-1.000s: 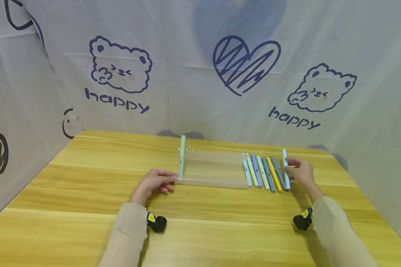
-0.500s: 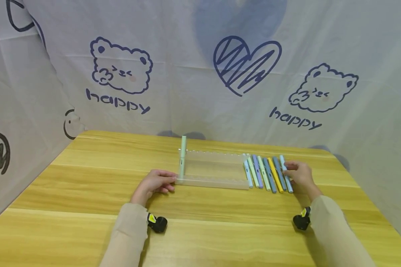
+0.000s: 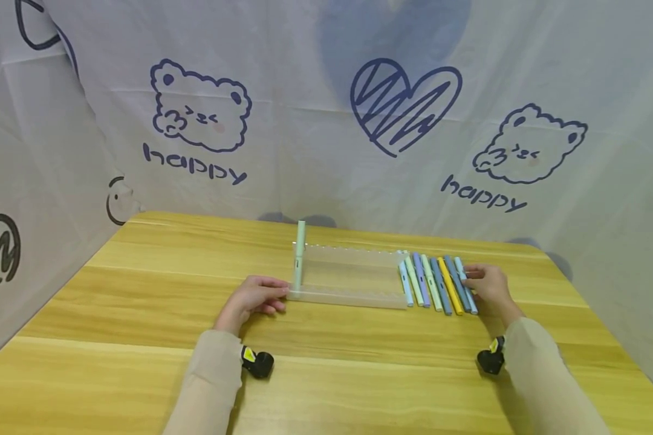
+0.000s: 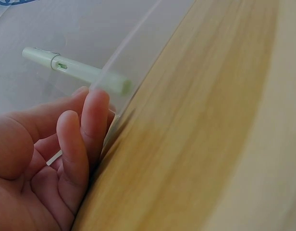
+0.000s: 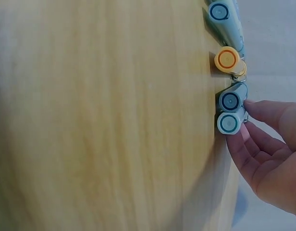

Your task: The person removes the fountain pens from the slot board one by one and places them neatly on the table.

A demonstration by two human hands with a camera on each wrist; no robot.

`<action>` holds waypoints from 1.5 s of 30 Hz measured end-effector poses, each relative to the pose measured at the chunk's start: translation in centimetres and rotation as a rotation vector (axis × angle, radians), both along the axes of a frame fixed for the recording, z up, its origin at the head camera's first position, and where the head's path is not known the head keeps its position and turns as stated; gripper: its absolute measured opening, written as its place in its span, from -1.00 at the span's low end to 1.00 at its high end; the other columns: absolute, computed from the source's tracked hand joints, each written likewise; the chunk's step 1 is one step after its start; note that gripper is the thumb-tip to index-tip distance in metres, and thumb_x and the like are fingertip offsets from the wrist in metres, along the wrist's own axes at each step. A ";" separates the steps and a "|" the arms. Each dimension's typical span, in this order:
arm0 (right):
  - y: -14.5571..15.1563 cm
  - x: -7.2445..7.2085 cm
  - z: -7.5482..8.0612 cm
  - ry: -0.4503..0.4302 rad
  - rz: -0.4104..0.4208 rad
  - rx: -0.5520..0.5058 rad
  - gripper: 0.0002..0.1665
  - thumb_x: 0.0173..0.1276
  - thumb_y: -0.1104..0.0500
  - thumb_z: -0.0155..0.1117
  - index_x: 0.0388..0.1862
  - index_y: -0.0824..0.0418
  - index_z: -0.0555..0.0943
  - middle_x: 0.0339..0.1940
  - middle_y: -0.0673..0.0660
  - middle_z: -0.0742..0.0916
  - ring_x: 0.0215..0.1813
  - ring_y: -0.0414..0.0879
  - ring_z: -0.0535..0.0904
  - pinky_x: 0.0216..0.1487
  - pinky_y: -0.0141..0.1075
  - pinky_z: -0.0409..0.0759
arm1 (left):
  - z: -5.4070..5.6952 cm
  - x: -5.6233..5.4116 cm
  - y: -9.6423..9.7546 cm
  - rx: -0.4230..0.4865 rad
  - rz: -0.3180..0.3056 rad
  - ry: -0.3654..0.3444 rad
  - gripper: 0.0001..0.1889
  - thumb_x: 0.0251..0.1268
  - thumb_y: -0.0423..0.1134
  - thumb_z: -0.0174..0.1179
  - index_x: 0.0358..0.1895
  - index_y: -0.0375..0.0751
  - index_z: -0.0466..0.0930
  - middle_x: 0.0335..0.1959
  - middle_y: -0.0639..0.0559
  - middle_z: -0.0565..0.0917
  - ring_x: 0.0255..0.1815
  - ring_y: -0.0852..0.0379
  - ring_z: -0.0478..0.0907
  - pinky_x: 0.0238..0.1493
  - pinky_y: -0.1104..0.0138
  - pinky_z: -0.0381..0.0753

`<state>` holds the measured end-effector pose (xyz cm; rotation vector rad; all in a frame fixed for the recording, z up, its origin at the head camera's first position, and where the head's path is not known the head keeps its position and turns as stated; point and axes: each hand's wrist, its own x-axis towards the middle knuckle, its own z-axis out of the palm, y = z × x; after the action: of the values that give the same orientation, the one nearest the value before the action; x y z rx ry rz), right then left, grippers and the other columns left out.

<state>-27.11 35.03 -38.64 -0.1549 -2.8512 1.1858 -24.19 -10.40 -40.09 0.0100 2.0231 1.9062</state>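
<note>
In the head view, my left hand (image 3: 258,296) grips the left end of a clear pen rack (image 3: 348,298). A pale green pen (image 4: 76,69) leans in the rack's leftmost slot, just beyond the fingertips in the left wrist view. My right hand (image 3: 490,285) is at the right end of a row of pens, with thumb and fingers around a light blue pen (image 5: 228,123). That pen lies on the table against a grey-blue pen (image 5: 230,100); the thumb tip is close to both. A yellow pen (image 3: 450,287) is the one after it.
More pens lie side by side toward the rack, among them a purple pen (image 3: 421,281) and a light blue pen (image 3: 406,284) beside the rack's right end. The wooden table (image 3: 326,386) ends at a printed cloth (image 3: 305,121) behind and at the sides.
The light blue pen in my right hand has come down from a raised, more upright pose to lie against the grey-blue pen. My left hand stays at the rack's end.
</note>
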 end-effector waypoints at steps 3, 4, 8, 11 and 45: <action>0.0 0.0 0.0 -0.008 0.002 -0.009 -0.57 0.22 0.39 0.11 0.06 0.57 0.38 -0.01 0.52 0.48 -0.20 0.14 0.55 -0.52 -0.32 0.60 | 0.0 -0.1 0.0 0.002 0.001 0.001 -0.69 0.24 -0.41 0.06 0.00 -0.57 0.42 -0.53 -0.07 0.60 -0.65 0.23 0.53 -0.63 0.50 0.53; 0.1 0.0 0.0 -0.009 0.003 -0.013 -0.57 0.22 0.39 0.10 0.06 0.57 0.38 -0.01 0.52 0.48 -0.20 0.14 0.55 -0.51 -0.31 0.61 | 0.0 -0.1 0.0 0.003 0.002 -0.001 -0.69 0.24 -0.41 0.06 0.00 -0.57 0.43 -0.53 -0.08 0.60 -0.65 0.23 0.53 -0.63 0.50 0.53; 0.1 0.1 0.1 -0.015 0.000 -0.011 -0.58 0.25 0.37 0.09 0.06 0.56 0.38 -0.01 0.51 0.48 -0.20 0.14 0.54 -0.54 -0.35 0.60 | 0.0 -0.3 0.0 0.006 0.003 -0.001 -0.69 0.24 -0.42 0.05 0.00 -0.57 0.42 -0.53 -0.08 0.60 -0.65 0.24 0.53 -0.63 0.50 0.53; 0.0 0.2 0.3 -0.008 -0.007 0.011 -0.59 0.26 0.34 0.09 0.04 0.56 0.40 -0.04 0.49 0.50 -0.18 0.14 0.52 -0.54 -0.36 0.59 | 0.0 -0.3 0.0 0.005 -0.001 0.002 -0.69 0.25 -0.42 0.05 0.01 -0.57 0.42 -0.53 -0.07 0.60 -0.65 0.24 0.53 -0.63 0.50 0.53; -3.6 1.8 3.7 0.002 0.337 0.041 -0.58 0.30 0.20 0.12 -0.03 0.54 0.45 -0.38 0.31 0.63 -0.46 0.07 0.52 -0.52 -0.19 0.55 | -0.3 -0.2 0.0 0.016 0.007 -0.009 -0.69 0.23 -0.40 0.08 -0.02 -0.57 0.44 -0.55 -0.06 0.60 -0.65 0.24 0.53 -0.63 0.50 0.53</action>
<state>-25.30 31.48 -34.89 0.3416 -2.9778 1.1703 -24.36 -10.37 -40.35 -0.0014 2.0049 1.9227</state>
